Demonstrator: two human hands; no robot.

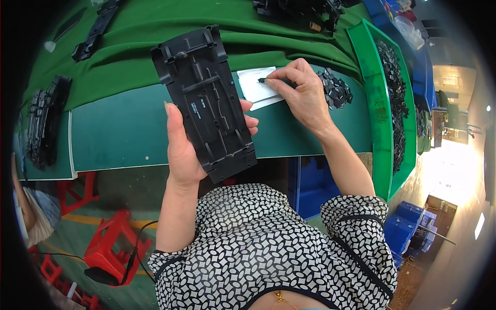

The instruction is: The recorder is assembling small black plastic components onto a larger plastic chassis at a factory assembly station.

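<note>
My left hand grips a long black plastic chassis plate from below, holding it tilted above the green table. My right hand pinches a small black piece between thumb and fingers, over a white sheet lying on the table. The small piece sits just right of the plate's upper end, apart from it. A pile of small black parts lies beside my right hand.
A green bin of black parts stands at the right, with a blue bin beyond it. More black plates lie at the left and on the green cloth at the back. Red stools stand under the table.
</note>
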